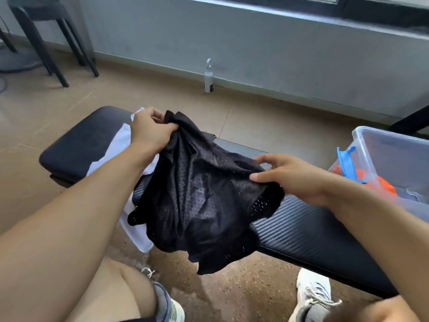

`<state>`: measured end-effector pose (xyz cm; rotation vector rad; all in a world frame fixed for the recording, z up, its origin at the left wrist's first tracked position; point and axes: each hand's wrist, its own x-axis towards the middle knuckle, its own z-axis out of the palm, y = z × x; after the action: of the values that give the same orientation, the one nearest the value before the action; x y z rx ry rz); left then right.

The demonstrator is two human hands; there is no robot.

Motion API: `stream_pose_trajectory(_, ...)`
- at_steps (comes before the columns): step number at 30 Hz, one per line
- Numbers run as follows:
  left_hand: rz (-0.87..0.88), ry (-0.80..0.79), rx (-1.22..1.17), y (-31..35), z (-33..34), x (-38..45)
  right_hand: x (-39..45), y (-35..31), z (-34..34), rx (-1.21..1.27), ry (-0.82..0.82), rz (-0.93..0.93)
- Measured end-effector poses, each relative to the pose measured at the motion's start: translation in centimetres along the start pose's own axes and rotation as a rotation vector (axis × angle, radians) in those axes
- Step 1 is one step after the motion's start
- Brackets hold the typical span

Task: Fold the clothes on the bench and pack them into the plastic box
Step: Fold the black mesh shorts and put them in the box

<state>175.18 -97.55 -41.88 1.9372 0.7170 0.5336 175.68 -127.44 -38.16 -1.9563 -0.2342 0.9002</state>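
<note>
A crumpled black mesh garment (199,201) hangs above the black bench (313,226), its lower part drooping past the bench's near edge. My left hand (148,131) grips its far upper corner. My right hand (287,175) pinches its right edge between thumb and fingers. A white garment (137,233) lies on the bench under my left arm, partly hidden by the black one. The clear plastic box (385,145) stands at the right with something orange (385,184) inside and a blue latch (347,163) on its near wall.
A white bottle (208,80) stands on the floor by the grey wall. A black stool (44,31) is at the far left. My knee and two white sneakers (313,293) are on the floor before the bench.
</note>
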Motion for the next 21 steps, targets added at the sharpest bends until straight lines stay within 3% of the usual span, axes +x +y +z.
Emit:
stream_pose_trajectory(4,0.007,-0.109,-0.092,0.2,1.0,-0.4,-0.7,-2.0,-0.7,0.299,0.108,-0.231)
stream_pose_trajectory(7,0.053,-0.158,-0.138,1.5,1.3,-1.7,-1.4,-2.3,-0.3,0.330,-0.049,-0.266)
stream_pose_trajectory(10,0.087,-0.313,-0.201,3.0,1.2,-4.2,-1.8,-2.1,0.6,0.289,-0.152,-0.283)
stream_pose_trajectory(14,0.160,-0.482,-0.196,4.5,0.9,-8.2,-1.5,-1.9,1.9,0.122,0.068,-0.416)
stream_pose_trajectory(21,0.166,-0.574,-0.315,5.3,0.5,-11.1,-1.7,-2.3,3.1,0.272,0.185,-0.386)
